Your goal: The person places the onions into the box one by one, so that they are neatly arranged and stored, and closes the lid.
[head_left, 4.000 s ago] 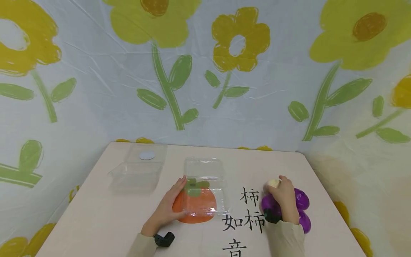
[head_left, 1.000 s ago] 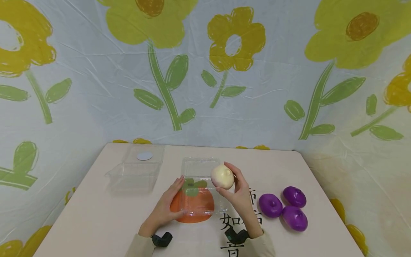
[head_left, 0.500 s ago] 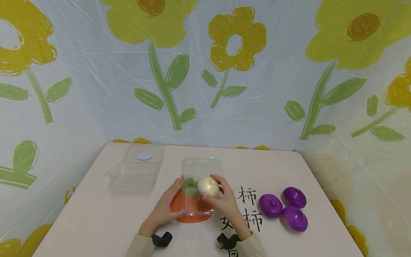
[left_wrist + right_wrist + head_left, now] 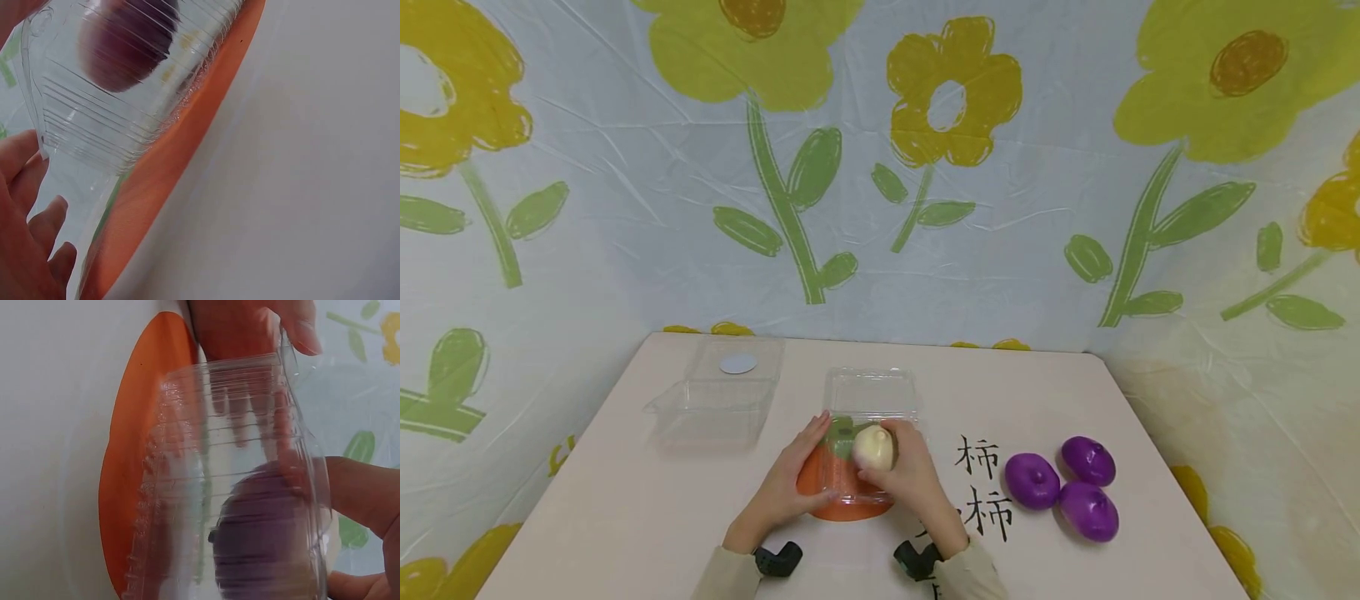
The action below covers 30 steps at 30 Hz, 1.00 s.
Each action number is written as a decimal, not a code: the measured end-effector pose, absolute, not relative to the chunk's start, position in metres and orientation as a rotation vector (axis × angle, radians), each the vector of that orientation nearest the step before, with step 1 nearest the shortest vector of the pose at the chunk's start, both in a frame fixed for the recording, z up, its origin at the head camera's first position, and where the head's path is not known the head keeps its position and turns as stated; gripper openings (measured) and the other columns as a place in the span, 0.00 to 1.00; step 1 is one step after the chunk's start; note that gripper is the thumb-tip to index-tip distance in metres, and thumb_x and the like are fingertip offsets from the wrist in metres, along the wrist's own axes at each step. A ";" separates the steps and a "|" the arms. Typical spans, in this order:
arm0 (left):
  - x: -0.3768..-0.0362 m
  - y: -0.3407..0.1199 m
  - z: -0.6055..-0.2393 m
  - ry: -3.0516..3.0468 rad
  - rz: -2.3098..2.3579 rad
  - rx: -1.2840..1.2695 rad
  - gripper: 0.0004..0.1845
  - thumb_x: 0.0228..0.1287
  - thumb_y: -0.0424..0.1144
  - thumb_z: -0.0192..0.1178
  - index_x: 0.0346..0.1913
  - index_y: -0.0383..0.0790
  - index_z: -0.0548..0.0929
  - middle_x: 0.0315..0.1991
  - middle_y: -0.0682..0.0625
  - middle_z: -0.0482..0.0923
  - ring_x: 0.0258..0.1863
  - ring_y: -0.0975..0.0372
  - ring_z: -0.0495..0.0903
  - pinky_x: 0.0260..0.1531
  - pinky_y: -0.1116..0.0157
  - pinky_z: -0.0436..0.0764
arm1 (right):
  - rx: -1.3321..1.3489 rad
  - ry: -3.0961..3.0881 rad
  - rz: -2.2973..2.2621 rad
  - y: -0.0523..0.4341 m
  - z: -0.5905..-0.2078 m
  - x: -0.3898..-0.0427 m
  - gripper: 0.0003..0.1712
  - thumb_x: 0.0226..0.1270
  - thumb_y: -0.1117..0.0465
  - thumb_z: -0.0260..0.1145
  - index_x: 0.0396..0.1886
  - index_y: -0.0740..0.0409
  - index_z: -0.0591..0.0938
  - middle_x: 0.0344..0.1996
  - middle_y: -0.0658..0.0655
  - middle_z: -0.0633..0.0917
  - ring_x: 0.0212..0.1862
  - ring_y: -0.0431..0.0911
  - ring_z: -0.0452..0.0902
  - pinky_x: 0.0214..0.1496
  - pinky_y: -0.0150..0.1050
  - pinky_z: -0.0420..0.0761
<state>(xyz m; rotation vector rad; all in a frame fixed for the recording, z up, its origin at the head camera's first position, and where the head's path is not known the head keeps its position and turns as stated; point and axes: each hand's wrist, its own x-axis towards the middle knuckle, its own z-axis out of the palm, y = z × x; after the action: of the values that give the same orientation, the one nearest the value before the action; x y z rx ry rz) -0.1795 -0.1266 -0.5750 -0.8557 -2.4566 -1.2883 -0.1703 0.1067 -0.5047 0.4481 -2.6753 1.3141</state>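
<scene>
My right hand [image 4: 912, 471] pinches a round turnip [image 4: 872, 450], cream on top, between thumb and fingers. It is inside or just over the base of an open clear plastic clamshell box [image 4: 871, 392]. Through the ribbed wall, the right wrist view shows the turnip's purple underside with a small dark stub. My left hand [image 4: 793, 475] grips the box's left side, thumb at the front corner and fingers toward the back. In the left wrist view, the box wall [image 4: 94, 119] stands over an orange printed patch [image 4: 169, 162].
Three shiny purple turnips [image 4: 1088, 510] lie grouped on the right of the pale table [image 4: 587, 500]. A second open clear clamshell box [image 4: 715, 408] stands at the back left. A flower-printed cloth [image 4: 1045, 275] hangs behind. Black characters [image 4: 988, 512] mark the table surface.
My right hand has picked the cream-topped turnip from the group on the right, carried it left and lowered it at the near box. My left hand keeps its place on the box.
</scene>
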 end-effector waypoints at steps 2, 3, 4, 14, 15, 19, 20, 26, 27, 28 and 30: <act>-0.180 -0.127 -0.575 -2.451 -1.303 -0.854 0.52 0.50 0.52 0.74 0.76 0.39 0.60 0.77 0.45 0.55 0.76 0.48 0.53 0.67 0.38 0.60 | 0.429 -2.688 1.301 0.104 -0.505 -0.171 0.39 0.43 0.61 0.82 0.56 0.66 0.75 0.49 0.59 0.79 0.50 0.53 0.76 0.53 0.53 0.78; -0.180 -0.127 -0.575 -2.449 -1.310 -0.853 0.52 0.50 0.52 0.74 0.76 0.39 0.60 0.77 0.45 0.55 0.76 0.49 0.53 0.67 0.38 0.60 | 0.425 -2.693 1.286 0.103 -0.506 -0.172 0.39 0.43 0.61 0.82 0.56 0.65 0.76 0.49 0.59 0.79 0.49 0.53 0.76 0.53 0.53 0.78; -0.180 -0.127 -0.575 -2.447 -1.313 -0.853 0.52 0.50 0.52 0.74 0.76 0.39 0.60 0.77 0.45 0.56 0.76 0.48 0.53 0.67 0.39 0.60 | 0.421 -2.701 1.270 0.101 -0.506 -0.172 0.38 0.43 0.61 0.82 0.56 0.65 0.76 0.48 0.59 0.79 0.49 0.53 0.76 0.52 0.52 0.78; -0.180 -0.128 -0.576 -2.446 -1.327 -0.862 0.53 0.51 0.51 0.74 0.76 0.39 0.60 0.78 0.47 0.54 0.76 0.48 0.52 0.70 0.44 0.58 | 0.350 -2.791 1.159 0.087 -0.509 -0.177 0.44 0.40 0.57 0.85 0.55 0.68 0.73 0.47 0.61 0.75 0.46 0.53 0.74 0.49 0.51 0.80; -0.180 -0.128 -0.576 -2.441 -1.326 -0.867 0.53 0.51 0.51 0.74 0.76 0.38 0.60 0.78 0.46 0.54 0.76 0.47 0.53 0.70 0.46 0.58 | 0.348 -2.794 1.145 0.085 -0.509 -0.177 0.44 0.39 0.57 0.85 0.55 0.68 0.73 0.47 0.61 0.74 0.46 0.53 0.74 0.49 0.51 0.80; -0.181 -0.127 -0.576 -2.423 -1.328 -0.881 0.53 0.51 0.51 0.75 0.76 0.36 0.60 0.77 0.44 0.55 0.76 0.46 0.53 0.73 0.55 0.55 | 0.329 -2.807 1.083 0.077 -0.510 -0.178 0.45 0.38 0.56 0.85 0.54 0.66 0.71 0.46 0.62 0.73 0.44 0.52 0.73 0.46 0.50 0.81; -0.181 -0.127 -0.576 -2.416 -1.334 -0.885 0.53 0.50 0.51 0.75 0.76 0.36 0.60 0.77 0.43 0.56 0.76 0.45 0.53 0.73 0.57 0.54 | 0.318 -2.809 1.069 0.075 -0.510 -0.178 0.45 0.37 0.56 0.85 0.54 0.65 0.71 0.46 0.61 0.72 0.44 0.52 0.73 0.45 0.49 0.81; -0.181 -0.127 -0.576 -2.419 -1.374 -0.884 0.53 0.50 0.50 0.75 0.76 0.37 0.59 0.77 0.40 0.56 0.76 0.46 0.52 0.73 0.59 0.52 | 0.253 -2.809 1.061 0.065 -0.512 -0.176 0.45 0.36 0.55 0.86 0.53 0.62 0.70 0.45 0.60 0.71 0.43 0.52 0.72 0.43 0.48 0.82; -0.181 -0.127 -0.577 -2.421 -1.377 -0.882 0.53 0.50 0.50 0.76 0.77 0.38 0.59 0.77 0.40 0.55 0.76 0.46 0.52 0.73 0.58 0.52 | 0.250 -2.809 1.068 0.064 -0.513 -0.176 0.45 0.37 0.55 0.85 0.54 0.62 0.70 0.45 0.60 0.70 0.44 0.52 0.72 0.43 0.48 0.82; -0.181 -0.127 -0.576 -2.423 -1.379 -0.879 0.53 0.50 0.50 0.76 0.77 0.38 0.59 0.77 0.40 0.55 0.76 0.45 0.52 0.73 0.55 0.53 | 0.246 -2.810 1.074 0.063 -0.513 -0.175 0.45 0.37 0.55 0.85 0.54 0.62 0.70 0.46 0.60 0.70 0.44 0.53 0.73 0.44 0.48 0.82; -0.180 -0.127 -0.576 -2.423 -1.383 -0.874 0.54 0.50 0.50 0.76 0.77 0.38 0.59 0.77 0.40 0.55 0.76 0.45 0.52 0.72 0.52 0.55 | 0.253 -2.812 1.083 0.061 -0.513 -0.175 0.46 0.38 0.55 0.85 0.55 0.62 0.69 0.46 0.61 0.70 0.44 0.53 0.73 0.46 0.49 0.82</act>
<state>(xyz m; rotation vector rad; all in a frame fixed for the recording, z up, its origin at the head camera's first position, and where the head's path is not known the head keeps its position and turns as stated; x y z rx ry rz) -0.1805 -0.1269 -0.5763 -0.8744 -2.4235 -1.3832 -0.1753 0.0606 -0.5128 0.2533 -2.8122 1.0834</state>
